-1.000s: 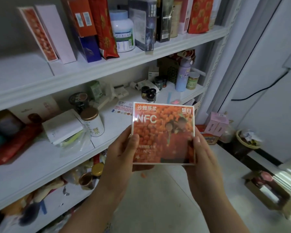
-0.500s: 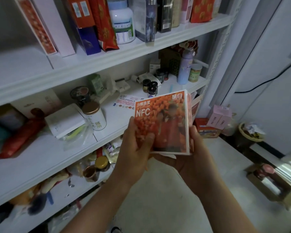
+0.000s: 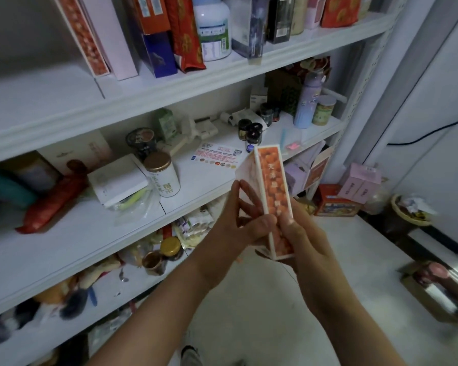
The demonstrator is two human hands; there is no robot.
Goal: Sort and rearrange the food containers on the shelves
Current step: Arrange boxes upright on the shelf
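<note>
Orange box (image 3: 274, 191): held upright and edge-on, its narrow printed side facing the camera. It is off the shelves, in the air just in front of the middle shelf (image 3: 201, 191).
Left hand (image 3: 230, 228): grasping the box, with the fingers spread along the broad left face and the thumb on the narrow near side.
Right hand (image 3: 304, 241): grasping the box low down, with the thumb on the narrow side. The fingers go round behind it, out of sight.
Step in hand: most likely standing the box up for filing among the upright packs.
Doing it well: keep it vertical and two-handed, lead with the narrow edge, and seat the bottom fully before letting go.
Likely slot: the top shelf (image 3: 50, 101), where a matching orange pack (image 3: 85, 35) leans beside a pink box (image 3: 111, 40) with bare board to their left.
Edges: the top shelf's front lip sticks out, so lift above it before going in.
Open room: the middle shelf is crowded, with a gold-lidded tin (image 3: 161, 175), a leaflet (image 3: 217, 155) and small dark jars (image 3: 251, 133) near its front edge.
</note>
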